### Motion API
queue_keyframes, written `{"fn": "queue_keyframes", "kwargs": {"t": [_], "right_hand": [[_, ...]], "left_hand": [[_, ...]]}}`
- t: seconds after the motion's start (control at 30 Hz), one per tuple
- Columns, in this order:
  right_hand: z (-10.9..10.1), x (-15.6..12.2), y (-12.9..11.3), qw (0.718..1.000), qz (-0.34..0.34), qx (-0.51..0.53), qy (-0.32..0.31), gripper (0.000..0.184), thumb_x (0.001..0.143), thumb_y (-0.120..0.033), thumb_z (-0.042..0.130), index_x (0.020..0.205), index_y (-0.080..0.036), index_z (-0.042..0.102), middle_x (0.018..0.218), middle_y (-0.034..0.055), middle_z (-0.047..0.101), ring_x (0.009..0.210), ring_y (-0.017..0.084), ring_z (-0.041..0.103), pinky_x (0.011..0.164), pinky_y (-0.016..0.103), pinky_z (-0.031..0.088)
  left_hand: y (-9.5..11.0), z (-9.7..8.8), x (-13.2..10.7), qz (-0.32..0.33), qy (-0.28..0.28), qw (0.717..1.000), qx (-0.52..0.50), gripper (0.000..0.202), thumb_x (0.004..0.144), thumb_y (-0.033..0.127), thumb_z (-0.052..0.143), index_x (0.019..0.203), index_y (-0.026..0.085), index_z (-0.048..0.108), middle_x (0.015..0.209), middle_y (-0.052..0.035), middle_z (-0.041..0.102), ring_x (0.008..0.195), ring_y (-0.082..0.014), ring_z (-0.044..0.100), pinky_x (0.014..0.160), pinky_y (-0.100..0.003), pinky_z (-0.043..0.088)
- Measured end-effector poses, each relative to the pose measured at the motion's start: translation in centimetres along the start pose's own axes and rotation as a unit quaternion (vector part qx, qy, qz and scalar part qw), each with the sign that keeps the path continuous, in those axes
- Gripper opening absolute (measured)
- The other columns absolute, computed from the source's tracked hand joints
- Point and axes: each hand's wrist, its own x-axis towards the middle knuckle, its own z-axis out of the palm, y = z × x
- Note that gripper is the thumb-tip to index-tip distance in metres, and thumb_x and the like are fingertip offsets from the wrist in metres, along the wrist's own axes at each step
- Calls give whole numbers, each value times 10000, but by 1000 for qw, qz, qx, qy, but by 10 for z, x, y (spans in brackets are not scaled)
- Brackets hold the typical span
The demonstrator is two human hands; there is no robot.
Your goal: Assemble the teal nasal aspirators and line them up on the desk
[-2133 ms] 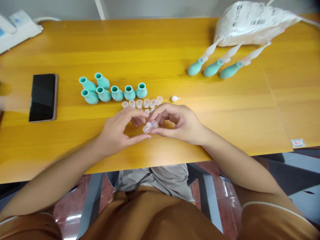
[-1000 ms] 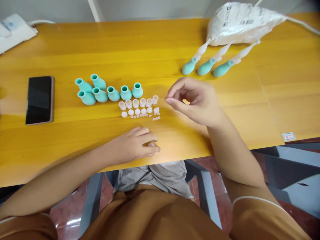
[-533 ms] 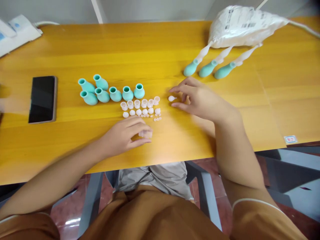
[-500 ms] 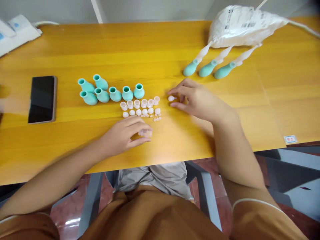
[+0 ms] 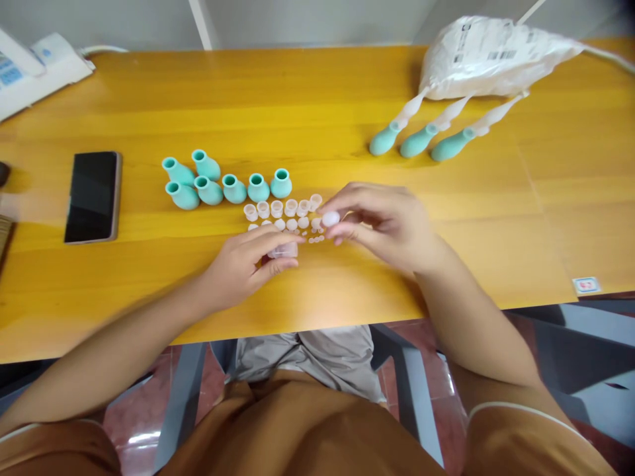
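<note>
My left hand pinches a small clear plastic cap between thumb and fingers, just above the yellow wooden table. My right hand pinches a small white rounded tip and holds it close to the cap. Behind my fingers lie rows of clear little cups and tiny white pieces. Several teal rubber bulbs stand behind those.
A black phone lies at the left. Three assembled teal bulbs with white nozzles lie at the back right, beside a white plastic bag. A white device sits at the back left corner. A small sticker lies near the table's front edge.
My right hand reached out to the white tip on the table, picked it up and brought it back toward my left hand, which kept hold of the clear cap.
</note>
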Motion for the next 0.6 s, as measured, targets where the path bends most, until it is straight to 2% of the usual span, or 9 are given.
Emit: {"fn": "queue_keyframes", "kwargs": {"t": [0.07, 0.17, 0.23, 0.3, 0.37, 0.47, 0.6], "right_hand": [[13, -1, -5, 999, -10, 40, -23, 226, 1143, -388, 918, 1331, -263, 904, 1127, 37, 928, 861, 173, 866, 829, 298, 730], [28, -3, -4, 998, -19, 61, -20, 302, 1099, -414, 969, 1322, -227, 889, 1062, 34, 930, 886, 176, 885, 868, 291, 737], [34, -4, -1, 998, -25, 58, -13, 285, 1084, -422, 983, 1251, -213, 885, 1017, 35, 921, 858, 176, 881, 836, 288, 733], [37, -4, 3, 998, -43, 46, -10, 224, 1090, -393, 978, 1184, -214, 881, 1001, 40, 921, 829, 178, 877, 795, 290, 729], [37, -3, 6, 997, -70, 30, 1, 183, 1090, -362, 976, 1164, -225, 881, 1025, 52, 928, 846, 190, 887, 800, 308, 739], [37, -1, 7, 994, -103, 16, 21, 172, 1080, -334, 980, 1189, -233, 894, 1094, 69, 943, 953, 211, 915, 889, 334, 759], [36, 1, 5, 993, -120, 7, -3, 152, 1127, -254, 920, 1279, -237, 911, 1208, 81, 958, 1094, 217, 933, 1011, 340, 762]], "left_hand": [[-2, 1, -1, 0, 10, 1000, 1, 300, 1273, 374, 690, 1478, 203, 826, 1225, -78, 876, 1056, -206, 826, 984, -305, 657], [-4, 1, -1, -14, 23, 1000, -5, 342, 1265, 385, 683, 1539, 226, 812, 1333, -97, 887, 1107, -229, 844, 983, -328, 672], [-2, 1, -2, -37, 18, 999, -14, 382, 1256, 405, 686, 1595, 257, 783, 1416, -99, 890, 1128, -239, 860, 978, -335, 679], [0, 1, -2, -71, 9, 997, -31, 414, 1236, 424, 717, 1625, 282, 741, 1420, -83, 899, 1080, -231, 872, 948, -328, 677], [3, 2, -3, -101, 14, 993, -62, 403, 1205, 423, 770, 1576, 278, 707, 1310, -52, 917, 929, -194, 860, 860, -300, 657], [4, 4, -5, -122, 32, 984, -123, 291, 1169, 411, 817, 1368, 253, 677, 1075, 6, 875, 711, -140, 777, 699, -258, 598], [2, 7, -5, -119, 43, 981, -145, 247, 1147, 411, 830, 1236, 249, 666, 944, 27, 791, 680, -136, 744, 640, -242, 571]]}}
